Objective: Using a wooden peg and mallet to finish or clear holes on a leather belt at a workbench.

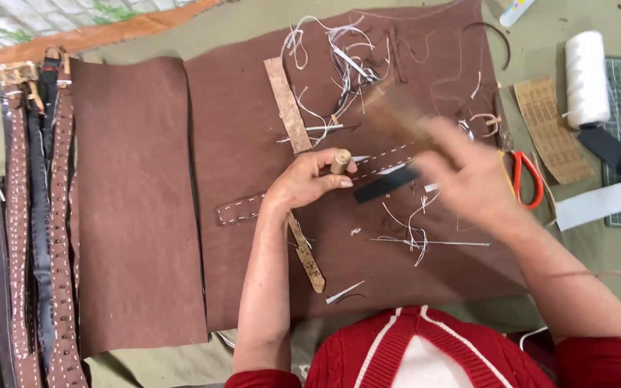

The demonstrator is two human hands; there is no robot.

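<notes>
While the left hand [303, 183] pinches a punch [338, 161], the right hand's [468, 183] grip blurs beyond telling.

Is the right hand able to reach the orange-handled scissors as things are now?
Probably yes. The scissors lie flat on the brown leather sheet just beside the right hand, with nothing between them. But that hand, blurred, seems to hold a wooden tool, so it is not free.

left hand [303, 183] grips punch [339, 161] | right hand [468, 179] blurred | strap [242, 209]
</notes>
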